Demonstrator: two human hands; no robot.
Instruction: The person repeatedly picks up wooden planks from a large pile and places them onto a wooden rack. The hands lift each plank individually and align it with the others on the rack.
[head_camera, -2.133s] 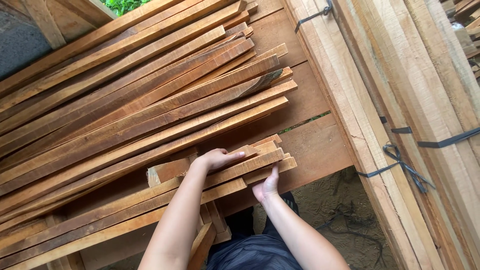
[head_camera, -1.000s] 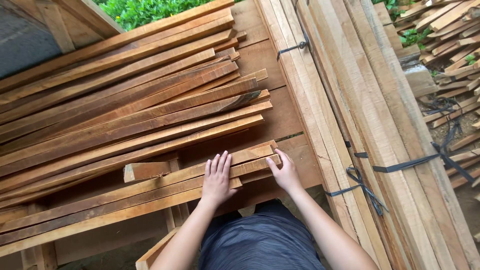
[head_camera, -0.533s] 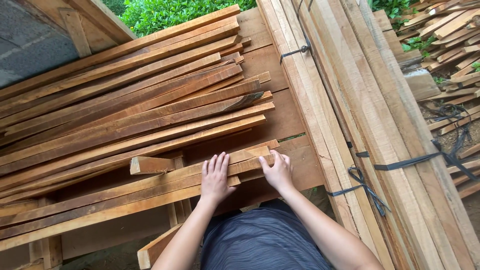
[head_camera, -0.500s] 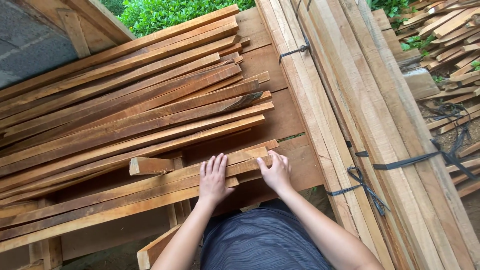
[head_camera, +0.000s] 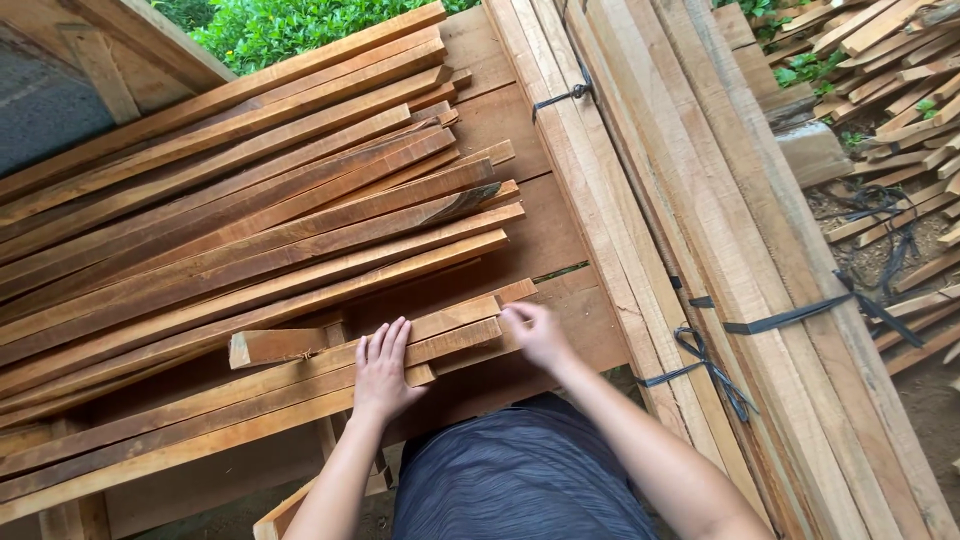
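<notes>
Left hand (head_camera: 383, 365) flat, fingers spread, palm down on the near slats (head_camera: 300, 385) at the near edge of the surface (head_camera: 540, 230); grip released, just pressing, nothing grasped. Right hand (head_camera: 535, 335) at the right ends of the same near slats, fingers curled against the end faces, thumb side on top; touching the ends, cannot tell whether closed around one. Near slats: a few long thin wooden strips lying side by side, running from the near left corner up toward the middle of the near edge, ends uneven. Short wood block (head_camera: 275, 345) just left of the left hand, lying across on top of the slats. Bigger slat pile (head_camera: 250, 200) beyond, fanned across the left and far side of the surface, well apart from both hands. Plank bundle (head_camera: 700, 200) along the right edge, bound with black straps (head_camera: 790, 315). Loose offcuts (head_camera: 900, 90) on the ground at far right. Green bushes (head_camera: 280, 25) past the far edge. Grey shirt (head_camera: 520, 470) at bottom.
</notes>
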